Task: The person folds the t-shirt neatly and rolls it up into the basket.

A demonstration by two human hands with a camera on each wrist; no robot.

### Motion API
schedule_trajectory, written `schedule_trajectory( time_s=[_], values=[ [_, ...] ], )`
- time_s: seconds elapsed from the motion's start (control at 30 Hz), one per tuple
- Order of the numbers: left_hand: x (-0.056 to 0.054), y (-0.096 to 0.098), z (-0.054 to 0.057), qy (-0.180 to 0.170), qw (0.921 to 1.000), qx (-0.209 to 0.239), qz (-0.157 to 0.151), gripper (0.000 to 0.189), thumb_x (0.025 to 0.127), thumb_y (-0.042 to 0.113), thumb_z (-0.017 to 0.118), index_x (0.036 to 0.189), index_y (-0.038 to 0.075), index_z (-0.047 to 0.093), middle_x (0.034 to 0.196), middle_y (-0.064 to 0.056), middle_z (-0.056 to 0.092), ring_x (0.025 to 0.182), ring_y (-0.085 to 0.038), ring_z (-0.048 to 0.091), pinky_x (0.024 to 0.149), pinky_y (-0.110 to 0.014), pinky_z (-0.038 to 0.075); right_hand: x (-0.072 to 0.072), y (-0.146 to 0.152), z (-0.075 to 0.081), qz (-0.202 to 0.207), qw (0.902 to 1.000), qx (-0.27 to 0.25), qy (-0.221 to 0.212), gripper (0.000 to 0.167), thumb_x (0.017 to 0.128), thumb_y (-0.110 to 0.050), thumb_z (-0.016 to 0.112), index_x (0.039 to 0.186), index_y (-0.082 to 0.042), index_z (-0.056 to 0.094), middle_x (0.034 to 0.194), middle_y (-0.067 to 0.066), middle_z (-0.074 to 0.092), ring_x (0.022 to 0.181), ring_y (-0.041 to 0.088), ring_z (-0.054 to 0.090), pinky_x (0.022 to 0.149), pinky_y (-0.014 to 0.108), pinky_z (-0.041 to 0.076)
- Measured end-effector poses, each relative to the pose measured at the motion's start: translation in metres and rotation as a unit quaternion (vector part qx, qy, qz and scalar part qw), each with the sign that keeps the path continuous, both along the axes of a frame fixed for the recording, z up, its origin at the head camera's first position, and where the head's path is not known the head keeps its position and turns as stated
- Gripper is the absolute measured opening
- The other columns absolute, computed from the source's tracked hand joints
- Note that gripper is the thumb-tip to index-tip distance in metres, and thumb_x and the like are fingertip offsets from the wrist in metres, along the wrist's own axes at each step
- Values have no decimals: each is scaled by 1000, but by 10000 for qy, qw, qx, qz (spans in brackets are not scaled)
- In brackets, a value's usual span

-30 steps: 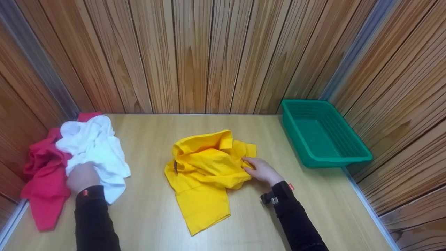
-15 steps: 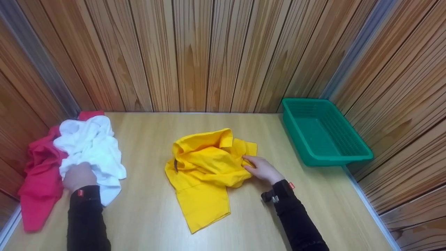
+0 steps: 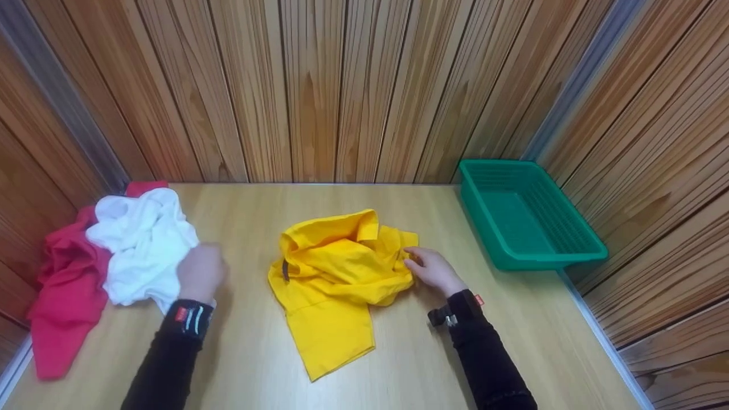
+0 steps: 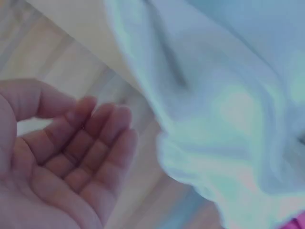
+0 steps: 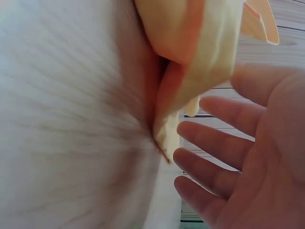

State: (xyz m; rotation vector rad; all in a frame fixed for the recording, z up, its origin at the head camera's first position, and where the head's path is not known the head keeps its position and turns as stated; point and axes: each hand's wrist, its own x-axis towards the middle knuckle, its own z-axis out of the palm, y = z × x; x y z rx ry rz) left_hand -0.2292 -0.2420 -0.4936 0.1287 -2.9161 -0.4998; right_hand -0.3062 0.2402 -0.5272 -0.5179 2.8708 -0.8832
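Note:
A crumpled yellow shirt (image 3: pixel 330 273) with a dark neck label lies mid-table, one sleeve spread toward the near side. My right hand (image 3: pixel 434 270) is at its right side; in the right wrist view the fingers (image 5: pixel 219 138) are extended beside the yellow fabric, gripping nothing. Over to the left, my left hand (image 3: pixel 202 272) hovers at the right edge of a bunched white garment (image 3: pixel 145 245). The left wrist view has its fingers (image 4: pixel 107 157) loosely bent, with nothing in them and a gap to the white cloth (image 4: pixel 228 119). A red garment (image 3: pixel 71 296) lies partly under the white one.
A green plastic basket (image 3: pixel 515 222) with slatted sides stands at the back right, against the wooden wall (image 3: pixel 655 188). Wood panelling (image 3: pixel 319 91) closes off the back and the left side too. The tabletop (image 3: pixel 245 353) is pale wood.
My left hand has come off the white garment and moved right. The near end of that garment has shifted. My right fingers have drawn slightly away from the yellow shirt.

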Motion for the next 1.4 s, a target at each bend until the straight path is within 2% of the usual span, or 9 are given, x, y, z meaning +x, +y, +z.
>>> schedule_trajectory(
  time_s=[0.07, 0.17, 0.37, 0.57, 0.77, 0.83, 0.93, 1.2, 1.4],
  values=[
    [3, 18, -6, 224, 9986, -220, -419, 4, 81, -3, 58, 80, -6, 61, 74, -22, 59, 68, -41, 58, 59, -53, 50, -3, 0, 1, -87, 10000, -8, 18, 43, 100, -24, 59, 136, -1, 57, 135, 19, 58, 127, 36, 52, 108, 50, 36],
    [10, 42, -16, 421, 9944, -429, -870, 5, 83, -1, 64, 84, -5, 63, 74, -18, 58, 68, -38, 58, 61, -50, 51, -9, 2, 1, -181, 9998, 49, 72, 41, 99, -23, 60, 134, 0, 59, 133, 20, 59, 124, 36, 54, 107, 50, 38],
    [26, 81, -29, 676, 9847, -241, -1586, 13, 80, 3, 73, 90, 0, 65, 75, -11, 59, 70, -31, 58, 64, -45, 50, -17, 6, -2, -283, 9995, 165, -8, 38, 99, -21, 60, 131, 0, 60, 130, 20, 61, 122, 36, 55, 107, 50, 38],
    [45, 110, -34, 1129, 9681, -473, -2186, 15, 78, 4, 75, 84, 4, 62, 74, -5, 54, 66, -24, 53, 60, -37, 47, -21, 7, -4, -308, 9991, 200, -214, 39, 99, -20, 60, 132, 1, 59, 133, 21, 58, 125, 37, 52, 108, 51, 36],
    [64, 130, -36, 1171, 9538, -612, -2700, 14, 80, 7, 74, 81, 8, 61, 72, -1, 50, 65, -20, 51, 58, -34, 45, -28, 8, -6, -178, 9992, 364, 20, 40, 97, -17, 62, 131, 3, 58, 135, 26, 54, 128, 40, 48, 110, 52, 33],
    [67, 134, -38, 1269, 9487, -660, -2820, 14, 78, 7, 74, 78, 8, 60, 72, -1, 51, 66, -20, 53, 59, -35, 46, -32, 8, -7, -139, 9986, 497, 88, 40, 97, -16, 62, 132, 3, 58, 138, 26, 52, 131, 41, 45, 112, 52, 30],
    [69, 136, -41, 1360, 9456, -658, -2882, 17, 76, 8, 75, 75, 9, 59, 74, -2, 53, 68, -22, 55, 61, -37, 49, -36, 9, -7, -109, 9977, 656, 100, 42, 96, -15, 62, 135, 0, 57, 141, 25, 50, 134, 40, 42, 113, 51, 27],
    [76, 140, -43, 851, 9468, -501, -3064, 19, 78, 18, 80, 80, 10, 63, 80, -2, 57, 75, -21, 56, 67, -37, 50, -36, 10, -10, -13, 9953, 925, 272, 31, 94, -12, 66, 124, -5, 65, 135, 22, 53, 126, 40, 48, 109, 53, 33],
    [81, 142, -47, 649, 9474, -652, -3066, 26, 74, 21, 83, 81, 8, 62, 82, -3, 57, 76, -23, 57, 69, -39, 50, -33, 9, -11, 38, 9911, 1246, 472, 31, 93, -13, 67, 123, -4, 66, 134, 22, 53, 125, 40, 48, 108, 53, 35]
  ],
)
